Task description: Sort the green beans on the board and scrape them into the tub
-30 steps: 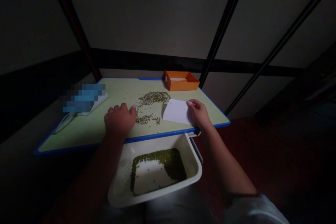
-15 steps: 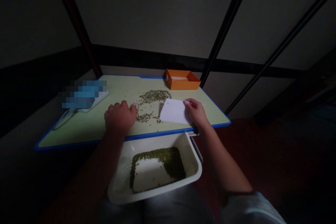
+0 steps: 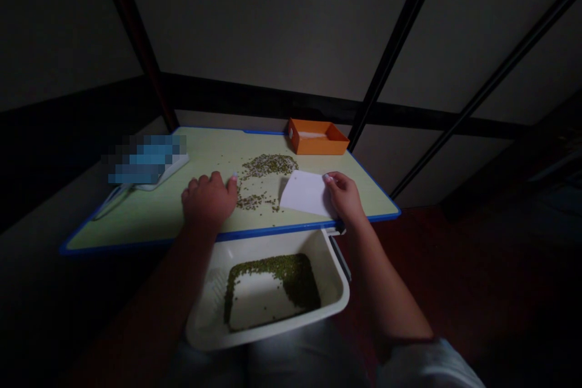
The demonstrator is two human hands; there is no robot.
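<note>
My right hand pinches the right edge of a white sheet of paper or thin card, which is tilted above the table near its front edge. Small green beans, like mung beans, mixed with paler bits lie in a loose pile just behind the sheet. A thinner scatter of beans lies nearer me, left of the sheet. My left hand rests on the table, left of the beans, holding nothing, thumb apart from the fingers. Below the front edge, a white plastic tub holds more green beans.
The pale green tabletop has a blue rim. An orange open box stands at the back right. At the left lies a white device with a cable, its upper part pixelated. Dark-framed panels rise behind the table.
My right hand and the sheet have shifted very slightly to the right. The left hand stays in place, and the beans look the same.
</note>
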